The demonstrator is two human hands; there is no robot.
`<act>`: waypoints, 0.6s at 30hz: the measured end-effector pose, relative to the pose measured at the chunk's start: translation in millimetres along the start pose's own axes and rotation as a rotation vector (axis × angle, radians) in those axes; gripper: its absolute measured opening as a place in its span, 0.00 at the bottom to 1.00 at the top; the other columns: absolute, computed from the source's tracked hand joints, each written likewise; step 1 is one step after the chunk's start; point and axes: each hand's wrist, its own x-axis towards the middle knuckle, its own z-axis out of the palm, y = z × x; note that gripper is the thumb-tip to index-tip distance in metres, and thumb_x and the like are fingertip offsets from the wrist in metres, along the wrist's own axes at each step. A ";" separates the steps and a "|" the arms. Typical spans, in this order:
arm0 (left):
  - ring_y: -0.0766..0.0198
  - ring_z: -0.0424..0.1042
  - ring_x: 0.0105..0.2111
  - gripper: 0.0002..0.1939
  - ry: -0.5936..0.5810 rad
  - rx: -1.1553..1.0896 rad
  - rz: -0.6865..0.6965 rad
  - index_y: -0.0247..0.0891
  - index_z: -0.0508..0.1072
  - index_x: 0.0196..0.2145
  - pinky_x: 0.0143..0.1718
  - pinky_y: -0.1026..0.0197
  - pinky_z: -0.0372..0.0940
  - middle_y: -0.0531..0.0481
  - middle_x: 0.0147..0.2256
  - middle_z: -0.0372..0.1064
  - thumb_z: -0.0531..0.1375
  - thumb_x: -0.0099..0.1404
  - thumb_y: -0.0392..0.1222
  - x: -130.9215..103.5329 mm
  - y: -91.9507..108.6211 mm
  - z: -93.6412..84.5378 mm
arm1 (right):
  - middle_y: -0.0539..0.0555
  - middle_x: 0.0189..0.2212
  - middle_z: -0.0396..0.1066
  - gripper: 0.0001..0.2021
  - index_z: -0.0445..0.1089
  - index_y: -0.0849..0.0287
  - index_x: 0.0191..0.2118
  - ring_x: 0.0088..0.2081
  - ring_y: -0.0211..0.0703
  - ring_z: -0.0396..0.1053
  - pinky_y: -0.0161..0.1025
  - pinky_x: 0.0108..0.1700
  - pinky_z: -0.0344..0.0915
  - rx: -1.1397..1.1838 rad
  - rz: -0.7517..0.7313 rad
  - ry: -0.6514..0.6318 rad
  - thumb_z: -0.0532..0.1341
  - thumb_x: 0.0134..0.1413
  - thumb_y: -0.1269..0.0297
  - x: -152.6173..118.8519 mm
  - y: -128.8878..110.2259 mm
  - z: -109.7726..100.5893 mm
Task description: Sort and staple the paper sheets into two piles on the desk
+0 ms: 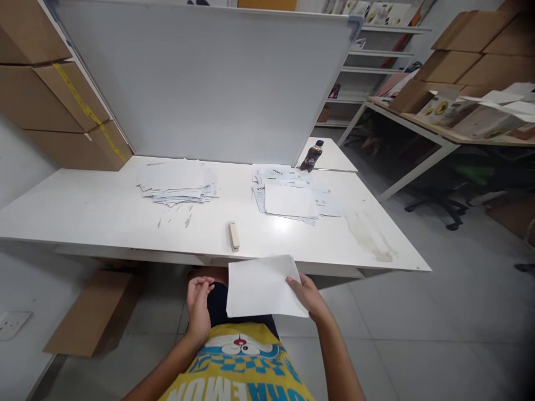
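Note:
White paper sheets point(263, 287) are held over my lap, just off the table's front edge. My right hand point(308, 295) grips their right side, thumb on top and fingers beneath. To the left of the sheets, my left hand point(199, 303) is apart from them, fingers loosely bent and nothing in it. A beige stapler point(234, 236) lies near the front edge of the white table point(104, 217). Behind it on the left is an untidy paper pile point(175, 177); on the right, a blank sheet point(291, 200) tops several printed papers point(330, 204).
A whiteboard point(209, 83) stands along the table's back. A dark drink bottle point(311, 156) is by its lower right corner. Cardboard boxes point(54, 100) are stacked at the left, and another box point(98, 312) sits on the floor. A second table point(418, 125) holds boxes.

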 end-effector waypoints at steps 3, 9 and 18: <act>0.60 0.72 0.40 0.10 -0.222 0.184 0.257 0.40 0.73 0.33 0.46 0.59 0.66 0.46 0.35 0.72 0.66 0.56 0.47 3.2 5.1 16.7 | 0.58 0.31 0.78 0.28 0.74 0.60 0.38 0.33 0.56 0.74 0.44 0.33 0.69 -0.035 0.021 -0.029 0.71 0.33 0.44 5.1 -5.7 -11.1; 0.51 0.67 0.54 0.14 -0.506 0.598 0.558 0.43 0.75 0.45 0.60 0.50 0.57 0.43 0.48 0.71 0.62 0.60 0.43 38.4 29.5 64.5 | 0.59 0.33 0.78 0.29 0.73 0.61 0.41 0.35 0.57 0.75 0.45 0.34 0.69 -0.004 -0.008 0.018 0.71 0.34 0.45 13.6 -16.4 -14.5; 0.52 0.51 0.66 0.26 -0.752 1.015 0.770 0.41 0.64 0.61 0.65 0.47 0.48 0.42 0.64 0.55 0.55 0.65 0.41 75.0 8.5 68.7 | 0.60 0.36 0.78 0.24 0.73 0.61 0.42 0.39 0.57 0.75 0.45 0.39 0.70 -0.013 -0.059 0.032 0.69 0.40 0.50 29.3 -25.4 -17.7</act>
